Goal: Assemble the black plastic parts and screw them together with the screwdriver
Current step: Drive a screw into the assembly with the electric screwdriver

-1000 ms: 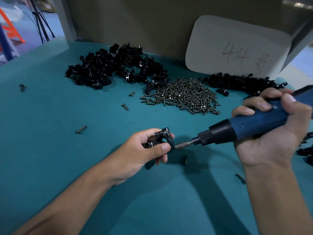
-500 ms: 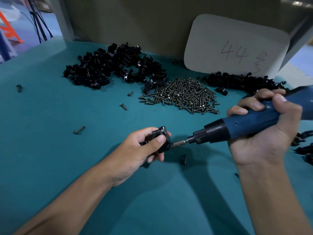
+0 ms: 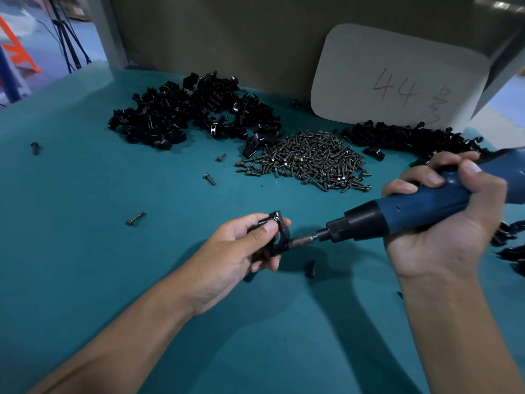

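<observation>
My left hand (image 3: 230,251) pinches a small black plastic clamp assembly (image 3: 277,234) above the teal table, thumb on top and fingers behind it. My right hand (image 3: 443,220) grips a blue and black electric screwdriver (image 3: 397,214) that lies nearly level and points left. Its bit (image 3: 302,240) touches the right side of the clamp. A big pile of black plastic parts (image 3: 196,115) lies at the back left. A heap of dark screws (image 3: 309,160) sits behind the hands.
More black parts (image 3: 409,137) lie at the back right and at the right edge (image 3: 508,240). Loose screws (image 3: 135,218) are scattered on the teal table (image 3: 85,265), one (image 3: 312,268) just below the bit. A white card (image 3: 397,78) marked 44 leans on the back wall.
The screwdriver bit has closed in on the clamp and now touches its right side. My left hand has turned the clamp a little while holding it in about the same place.
</observation>
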{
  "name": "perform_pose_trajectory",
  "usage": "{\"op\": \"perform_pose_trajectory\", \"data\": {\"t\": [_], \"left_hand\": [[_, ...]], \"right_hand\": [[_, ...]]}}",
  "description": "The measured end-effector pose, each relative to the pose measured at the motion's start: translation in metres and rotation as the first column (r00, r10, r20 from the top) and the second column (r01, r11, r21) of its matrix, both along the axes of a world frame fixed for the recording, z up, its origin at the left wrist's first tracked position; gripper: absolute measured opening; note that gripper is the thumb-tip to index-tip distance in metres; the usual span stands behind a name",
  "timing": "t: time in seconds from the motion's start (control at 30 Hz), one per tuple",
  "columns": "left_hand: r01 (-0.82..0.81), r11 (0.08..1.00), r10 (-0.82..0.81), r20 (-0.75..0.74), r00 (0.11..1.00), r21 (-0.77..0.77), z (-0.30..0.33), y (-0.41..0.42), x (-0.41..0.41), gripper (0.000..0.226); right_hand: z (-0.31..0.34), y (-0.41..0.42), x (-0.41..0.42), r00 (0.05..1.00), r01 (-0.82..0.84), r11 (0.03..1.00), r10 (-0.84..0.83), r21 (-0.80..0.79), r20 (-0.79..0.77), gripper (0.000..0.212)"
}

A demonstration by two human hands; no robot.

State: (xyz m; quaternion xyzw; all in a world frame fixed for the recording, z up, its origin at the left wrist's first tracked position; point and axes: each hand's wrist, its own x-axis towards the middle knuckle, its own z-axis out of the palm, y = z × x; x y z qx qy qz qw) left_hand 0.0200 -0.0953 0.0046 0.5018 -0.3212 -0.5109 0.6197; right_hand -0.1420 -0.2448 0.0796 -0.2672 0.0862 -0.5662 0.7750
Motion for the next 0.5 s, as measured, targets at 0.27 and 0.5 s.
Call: {"op": "perform_pose_trajectory", "data": {"t": [0.27,0.5], "left_hand": [[0.058,0.998,-0.060,-0.185,0.981,-0.014,0.0003,-0.0004,-0.0008,0.029],[0.093,0.996,-0.090,-0.264,0.960,-0.003,0.0018,0.0007,-0.0025,0.030]], "right_hand": [[0.0008,0.0001,-0.0028,0.998,-0.057,0.998,0.057,-0.023,0.010,0.022],[0.0044,0.0006,-0.0045,0.990,-0.136,0.989,0.138,-0.057,0.033,0.019]]}}
